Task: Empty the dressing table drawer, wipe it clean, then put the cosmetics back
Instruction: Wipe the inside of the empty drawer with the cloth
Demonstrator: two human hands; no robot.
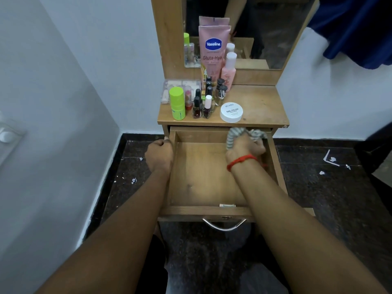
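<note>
Drawer emptied, wiping under way, cosmetics not yet returned.
I see the wooden drawer (201, 179) open at frame centre with its flat bottom bare, so I judge the emptying done and the refilling left. My right hand (246, 147) clutches a bunched grey-striped cloth (232, 135) in the far right corner, and my left hand (159, 154) curls over the drawer's left wall. The cosmetics (208, 99) stand above on the scuffed tabletop (262, 107): glossy glass bottles (196, 108), a soft pink tube (213, 52), a round white jar (231, 113).

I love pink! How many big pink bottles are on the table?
2. The Vaseline tube stands at the back against the mirror; the white-capped bottle stands just right of it. Pink shapes behind them are reflections. Another could hide behind them.
</note>
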